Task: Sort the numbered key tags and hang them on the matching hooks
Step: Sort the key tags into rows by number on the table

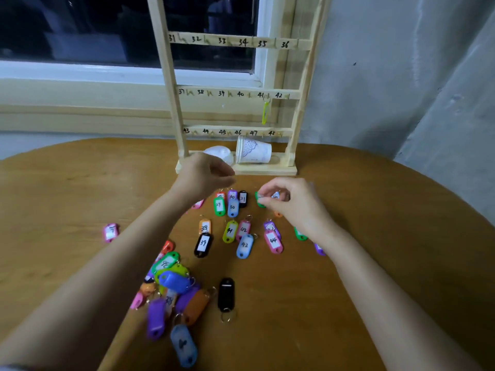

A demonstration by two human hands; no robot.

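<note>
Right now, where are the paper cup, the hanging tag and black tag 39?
paper cup point(254, 153): head view, printed side.
hanging tag point(265, 113): head view, its middle.
black tag 39 point(203, 244): head view, white label.

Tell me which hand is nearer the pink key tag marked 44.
Right. The right hand, pinching a green key tag, is just beyond the pink key tag; the left hand is farther off, up-left.

Tally at the rack point(171, 84)
Three rails point(235, 93); one yellow tag point(265, 113) hung on it, two cups point(253, 151) lay on its base, about thirty tags point(273, 241) lay before it.
</note>
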